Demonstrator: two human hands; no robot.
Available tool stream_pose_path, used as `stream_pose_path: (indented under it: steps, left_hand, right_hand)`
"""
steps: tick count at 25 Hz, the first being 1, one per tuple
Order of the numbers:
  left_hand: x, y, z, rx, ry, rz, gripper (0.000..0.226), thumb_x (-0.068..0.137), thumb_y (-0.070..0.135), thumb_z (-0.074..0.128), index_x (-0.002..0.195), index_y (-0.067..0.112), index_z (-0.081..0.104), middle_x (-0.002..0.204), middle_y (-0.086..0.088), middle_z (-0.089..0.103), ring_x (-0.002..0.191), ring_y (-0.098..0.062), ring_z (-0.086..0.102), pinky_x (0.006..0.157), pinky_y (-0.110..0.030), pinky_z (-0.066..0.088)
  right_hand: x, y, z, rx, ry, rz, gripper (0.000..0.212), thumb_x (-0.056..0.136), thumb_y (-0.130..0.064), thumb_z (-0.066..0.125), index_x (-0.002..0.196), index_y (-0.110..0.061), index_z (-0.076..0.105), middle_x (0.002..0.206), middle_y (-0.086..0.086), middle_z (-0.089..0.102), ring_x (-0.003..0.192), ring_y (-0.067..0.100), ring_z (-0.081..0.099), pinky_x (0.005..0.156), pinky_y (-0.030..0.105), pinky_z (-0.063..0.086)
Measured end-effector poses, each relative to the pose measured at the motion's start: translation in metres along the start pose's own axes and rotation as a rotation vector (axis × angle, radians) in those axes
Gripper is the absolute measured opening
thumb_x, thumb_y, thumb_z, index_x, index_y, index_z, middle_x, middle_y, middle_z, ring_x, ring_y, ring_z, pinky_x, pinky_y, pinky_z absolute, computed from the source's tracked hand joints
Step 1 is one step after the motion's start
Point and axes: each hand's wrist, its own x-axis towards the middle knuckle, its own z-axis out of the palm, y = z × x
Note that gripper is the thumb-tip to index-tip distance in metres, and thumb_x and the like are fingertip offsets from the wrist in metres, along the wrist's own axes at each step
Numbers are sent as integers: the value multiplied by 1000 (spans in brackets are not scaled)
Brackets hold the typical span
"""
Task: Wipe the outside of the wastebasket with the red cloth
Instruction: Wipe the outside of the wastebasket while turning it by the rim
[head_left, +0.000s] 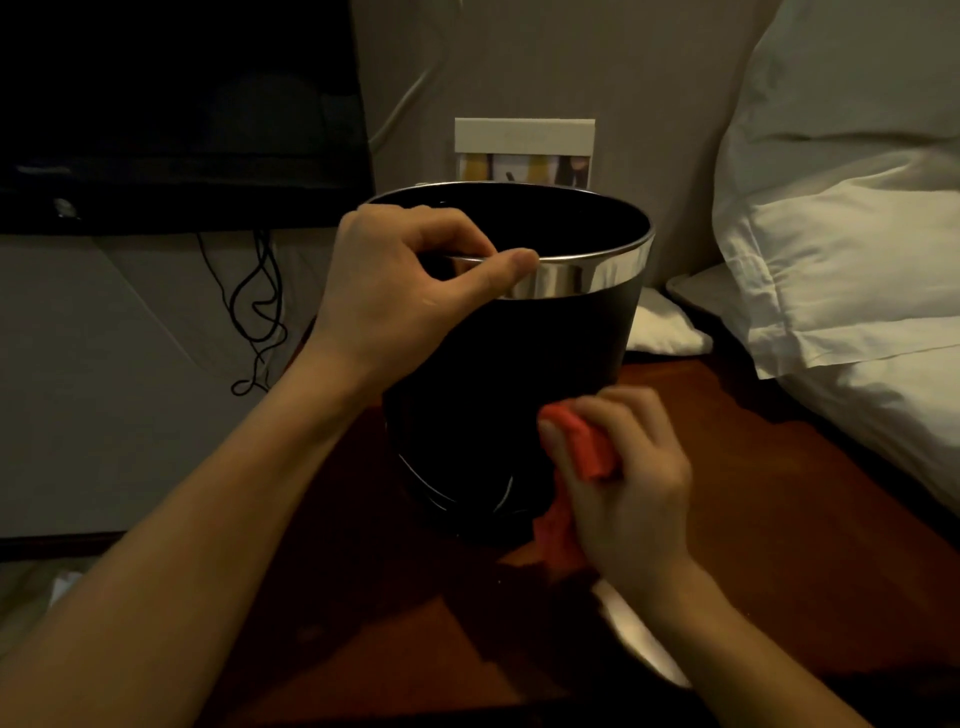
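Two bare forearms are reaching in from the bottom edge, nearest to the viewer, one for each hand. On the right, the right hand (631, 480) is closing its fingers around one crumpled red cloth (587, 447) and is pressing it against the lower side wall of one round black wastebasket with a shiny metal band at the top (493, 374); a loose end of the cloth is hanging down near the base. The left hand (410, 291) is pinching the near part of the metal rim (587, 275), thumb on the outside and fingers curled over the edge to the inside. I judge this grip is there to keep the basket from turning or sliding while the other hand is rubbing, and to tilt it a little toward the person, since the bottom edge seems to be showing. The wastebasket is standing on a dark reddish wooden surface (779, 519), close beside the white bedding (841, 260) on the right. Behind it, one white framed card (524, 150) is leaning on the wall, and some black cables (254, 312) are hanging at the left; their number I cannot tell.
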Motion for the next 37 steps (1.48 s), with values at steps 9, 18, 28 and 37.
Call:
stream_pose_path:
  steps: [9, 18, 28, 37]
  left_hand:
    - [1, -3, 1, -36, -1, -9, 17, 86, 37, 70, 81, 20, 70, 74, 9, 66, 70, -10, 64, 63, -19, 48]
    - [2, -4, 2, -57, 7, -34, 20, 85, 36, 71, 82, 17, 72, 75, 4, 67, 69, -14, 64, 61, -27, 51]
    - [2, -4, 1, -33, 3, -23, 18, 86, 38, 70, 80, 20, 70, 73, 6, 67, 69, -15, 64, 60, -22, 49]
    - [1, -2, 3, -60, -14, -29, 23, 85, 40, 66, 80, 19, 67, 73, 4, 65, 67, -13, 62, 61, -27, 51]
  right_hand:
    - [-20, 4, 11, -22, -109, -79, 19, 92, -23, 74, 101, -7, 72, 104, -1, 58, 82, 12, 60, 67, 26, 51]
    - [-7, -11, 20, -56, -47, -92, 21, 93, -21, 74, 103, -3, 73, 103, 9, 63, 86, 11, 58, 72, 21, 51]
    - [16, -9, 7, 4, 65, -53, 23, 90, -20, 75, 100, 0, 73, 101, 9, 61, 92, 4, 52, 80, 8, 41]
    - [18, 22, -12, 50, 131, 166, 21, 91, -26, 74, 99, -6, 71, 102, -2, 58, 90, 6, 56, 80, 11, 43]
